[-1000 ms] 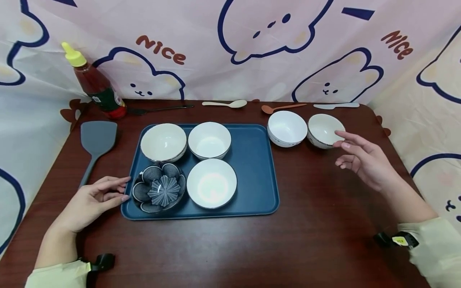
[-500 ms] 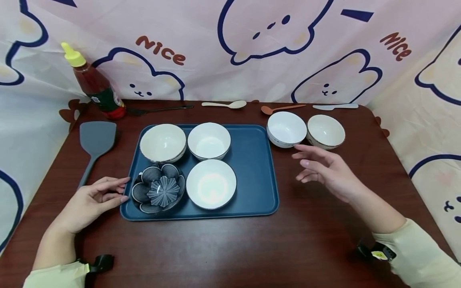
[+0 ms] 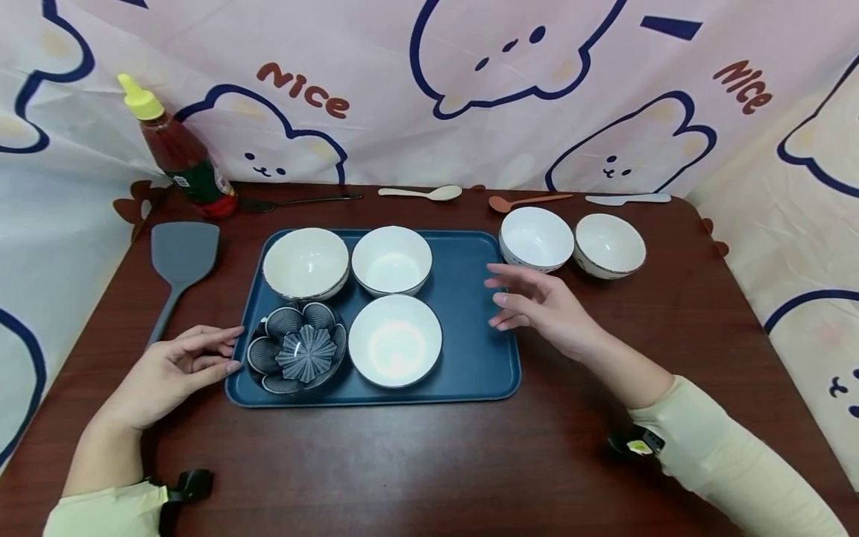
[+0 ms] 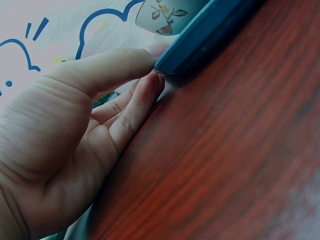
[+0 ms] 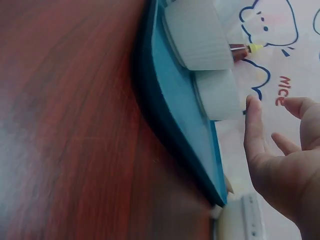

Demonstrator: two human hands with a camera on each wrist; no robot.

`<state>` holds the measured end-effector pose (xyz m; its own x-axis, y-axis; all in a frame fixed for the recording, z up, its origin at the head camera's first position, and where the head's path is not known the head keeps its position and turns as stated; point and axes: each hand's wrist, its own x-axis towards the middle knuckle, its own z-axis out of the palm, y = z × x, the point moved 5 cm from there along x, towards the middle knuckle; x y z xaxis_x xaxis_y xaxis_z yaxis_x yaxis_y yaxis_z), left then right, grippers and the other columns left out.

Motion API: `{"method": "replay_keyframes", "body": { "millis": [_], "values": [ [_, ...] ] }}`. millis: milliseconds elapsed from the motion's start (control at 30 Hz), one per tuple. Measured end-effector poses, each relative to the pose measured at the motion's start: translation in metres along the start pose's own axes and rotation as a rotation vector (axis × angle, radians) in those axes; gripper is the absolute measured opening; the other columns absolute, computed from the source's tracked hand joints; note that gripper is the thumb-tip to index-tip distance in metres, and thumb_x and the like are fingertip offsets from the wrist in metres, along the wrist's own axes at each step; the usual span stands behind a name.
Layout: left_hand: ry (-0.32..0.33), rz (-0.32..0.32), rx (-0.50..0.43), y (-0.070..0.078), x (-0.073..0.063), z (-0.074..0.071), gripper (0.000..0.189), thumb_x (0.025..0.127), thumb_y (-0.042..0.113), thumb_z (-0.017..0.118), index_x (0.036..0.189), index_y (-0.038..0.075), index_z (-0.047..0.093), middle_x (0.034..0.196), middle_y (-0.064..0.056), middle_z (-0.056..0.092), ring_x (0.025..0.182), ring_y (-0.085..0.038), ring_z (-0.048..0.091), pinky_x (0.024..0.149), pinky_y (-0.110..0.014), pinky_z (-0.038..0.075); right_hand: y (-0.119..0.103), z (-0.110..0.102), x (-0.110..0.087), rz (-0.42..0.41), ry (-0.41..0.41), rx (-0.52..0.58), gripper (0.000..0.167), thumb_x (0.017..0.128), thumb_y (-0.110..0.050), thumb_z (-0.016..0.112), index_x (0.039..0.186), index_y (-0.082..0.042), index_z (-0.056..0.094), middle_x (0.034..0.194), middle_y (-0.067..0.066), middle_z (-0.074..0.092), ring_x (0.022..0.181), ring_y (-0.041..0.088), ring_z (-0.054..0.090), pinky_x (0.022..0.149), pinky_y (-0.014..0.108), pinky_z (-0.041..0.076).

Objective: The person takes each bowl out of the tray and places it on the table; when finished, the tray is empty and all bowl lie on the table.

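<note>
At the left end of a blue tray [image 3: 470,321], my left hand [image 3: 176,367] pinches the rim. The left wrist view shows the thumb [image 4: 112,70] at the upper side of the rim and a fingertip right under it. My right hand [image 3: 540,307] hovers over the tray's right edge, fingers loosely spread and holding nothing. On the tray are a cream bowl [image 3: 305,262], a white bowl [image 3: 391,259], a second white bowl [image 3: 394,341] in front of it, and a dark petal-shaped bowl [image 3: 297,348] nearest the left hand.
Right of the tray stand a white bowl [image 3: 535,235] and a cream bowl [image 3: 609,245]. A grey spatula [image 3: 184,253] and a sauce bottle [image 3: 188,164] are at left. Along the back lie a black fork [image 3: 302,201], white spoon [image 3: 439,194], brown spoon [image 3: 499,204] and pale knife [image 3: 627,199].
My right hand has moved left, from beside the far-right cream bowl to over the tray's right edge. The left hand stays at the tray's left rim, and the bowls keep their places.
</note>
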<state>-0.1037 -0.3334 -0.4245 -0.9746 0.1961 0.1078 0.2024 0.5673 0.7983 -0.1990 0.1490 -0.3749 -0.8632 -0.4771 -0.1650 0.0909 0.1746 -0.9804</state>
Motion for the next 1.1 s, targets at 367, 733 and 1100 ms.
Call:
{"method": "replay_keyframes", "body": {
  "millis": [367,733,1100],
  "values": [
    [0.017,0.022,-0.025,0.001,0.002,-0.001,0.05,0.081,-0.014,0.073,0.129,-0.002,0.064,0.115,0.009,0.061,0.091,0.003,0.066,0.078,-0.006,0.053,0.007,0.024,0.049,0.035,-0.034,0.031,0.061,0.1,-0.024,0.063,0.155,-0.014,0.037,0.147,0.016,0.049,0.095,0.027,0.074,0.086,0.038,0.061],
    [0.016,0.014,-0.018,0.001,0.004,-0.001,0.05,0.081,-0.013,0.073,0.13,-0.002,0.064,0.115,0.01,0.06,0.091,0.004,0.066,0.079,-0.006,0.053,0.01,0.04,0.088,0.103,-0.129,0.098,0.066,0.101,-0.026,0.06,0.158,-0.032,0.026,0.154,0.011,0.039,0.101,0.03,0.073,0.089,0.04,0.06],
    [0.015,0.037,-0.042,0.0,0.002,0.001,0.052,0.079,-0.017,0.072,0.129,-0.005,0.063,0.115,0.008,0.061,0.091,0.003,0.067,0.079,-0.007,0.053,0.016,0.054,0.105,0.067,-0.182,0.181,0.061,0.103,-0.02,0.055,0.156,-0.037,0.03,0.144,0.017,0.044,0.095,0.028,0.073,0.087,0.043,0.061]
  ]
}}
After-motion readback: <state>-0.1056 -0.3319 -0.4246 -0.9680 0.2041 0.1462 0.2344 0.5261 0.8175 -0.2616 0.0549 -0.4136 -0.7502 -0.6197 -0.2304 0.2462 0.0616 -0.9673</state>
